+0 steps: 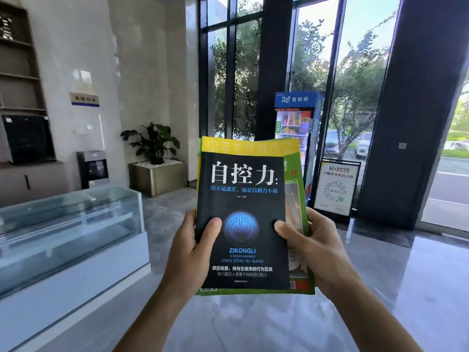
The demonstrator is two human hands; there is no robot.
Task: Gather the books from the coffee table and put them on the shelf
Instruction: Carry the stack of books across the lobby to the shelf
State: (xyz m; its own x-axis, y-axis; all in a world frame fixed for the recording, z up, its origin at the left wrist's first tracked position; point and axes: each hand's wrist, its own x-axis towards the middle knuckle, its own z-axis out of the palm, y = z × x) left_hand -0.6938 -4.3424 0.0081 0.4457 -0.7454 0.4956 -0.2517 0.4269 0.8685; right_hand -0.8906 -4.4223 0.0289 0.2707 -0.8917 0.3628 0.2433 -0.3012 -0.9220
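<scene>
**Stack of books held up in both hands**

Most of the stack is hidden: the black paperback with white title characters and a glowing blue power symbol (pixel 243 219) covers the front, so only the top band of the yellow-covered book (pixel 247 146) and the right and bottom margins of the green-edged magazine (pixel 300 212) show behind it. How many volumes lie beneath cannot be told. The fingers of both hands are behind the stack, out of sight.

The left hand (pixel 193 252) clasps the stack's left edge, thumb pressed on the black cover; the right hand (pixel 314 247) clasps the right edge, thumb likewise on the cover. The stack is upright, raised in front of the chest, clear of any surface.

The square brass-coloured planter (pixel 158 175) holds a broad-leaved green plant (pixel 152 143) and white pebbles. The blue glass-fronted vending cabinet (pixel 295 123) holds packaged goods, blurred. The glass display counter (pixel 71 224) stands left; its contents are unclear.

Glossy grey marble floor (pixel 380 275) lies open ahead and right.
</scene>
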